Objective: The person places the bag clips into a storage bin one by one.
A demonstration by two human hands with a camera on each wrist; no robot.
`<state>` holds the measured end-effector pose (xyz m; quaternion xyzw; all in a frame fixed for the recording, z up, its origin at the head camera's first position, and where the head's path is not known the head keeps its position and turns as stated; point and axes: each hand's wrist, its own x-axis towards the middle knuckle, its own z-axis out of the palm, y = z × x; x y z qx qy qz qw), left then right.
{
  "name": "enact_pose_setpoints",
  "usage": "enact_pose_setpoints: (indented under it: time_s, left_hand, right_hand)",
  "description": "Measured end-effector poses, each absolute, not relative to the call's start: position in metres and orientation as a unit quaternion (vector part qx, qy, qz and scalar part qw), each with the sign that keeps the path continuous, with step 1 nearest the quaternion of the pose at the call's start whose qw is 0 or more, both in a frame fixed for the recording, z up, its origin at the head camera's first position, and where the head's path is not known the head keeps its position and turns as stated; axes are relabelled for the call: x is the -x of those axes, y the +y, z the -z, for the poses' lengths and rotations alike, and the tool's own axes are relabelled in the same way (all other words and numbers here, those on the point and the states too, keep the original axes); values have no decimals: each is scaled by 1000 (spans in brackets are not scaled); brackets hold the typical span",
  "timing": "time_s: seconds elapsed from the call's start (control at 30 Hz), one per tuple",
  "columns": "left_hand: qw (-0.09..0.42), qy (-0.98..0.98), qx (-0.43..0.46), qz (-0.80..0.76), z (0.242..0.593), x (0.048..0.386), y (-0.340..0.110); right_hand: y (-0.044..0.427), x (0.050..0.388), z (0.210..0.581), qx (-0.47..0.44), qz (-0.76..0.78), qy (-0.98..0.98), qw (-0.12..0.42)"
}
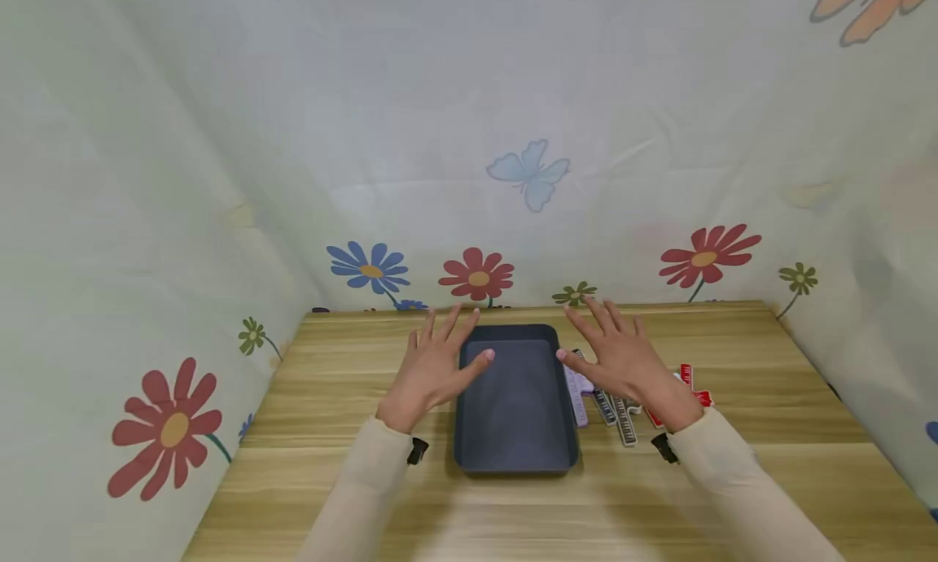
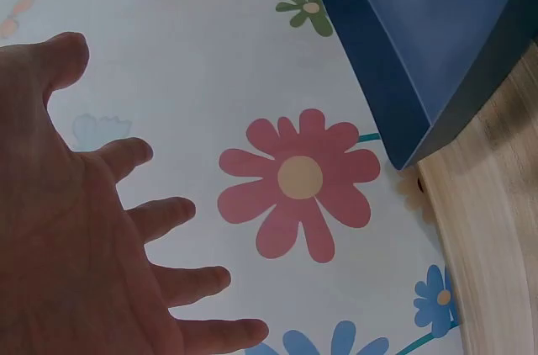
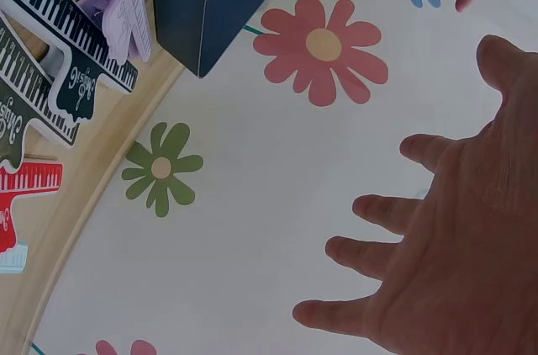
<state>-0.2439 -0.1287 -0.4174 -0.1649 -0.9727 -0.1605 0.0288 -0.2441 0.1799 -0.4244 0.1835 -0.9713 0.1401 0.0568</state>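
A dark blue-grey rectangular tray lies on the table with bare inside. My left hand hovers by its left side, fingers spread, holding nothing. On the other side my right hand is held over the table with fingers apart, also with nothing in it. Beneath and beside that hand lie several flat pieces printed with piano keys: a purple one, a black one, a dark grey-green one and a red one. A pale blue piece shows only partly in the right wrist view.
The wood-patterned table ends at a white cloth backdrop printed with flowers and butterflies. Cloth also hangs along the left and right sides. The printed pieces lie close to the tray's right wall, some overlapping.
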Motion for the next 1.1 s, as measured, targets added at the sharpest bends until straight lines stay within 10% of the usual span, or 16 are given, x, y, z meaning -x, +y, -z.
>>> enact_pose_setpoints:
  time_s: [1.1]
  left_hand:
    - [-1,-960,131,249,481,243,-146]
  right_hand:
    - [197,244,455,-198,-136,-969,53]
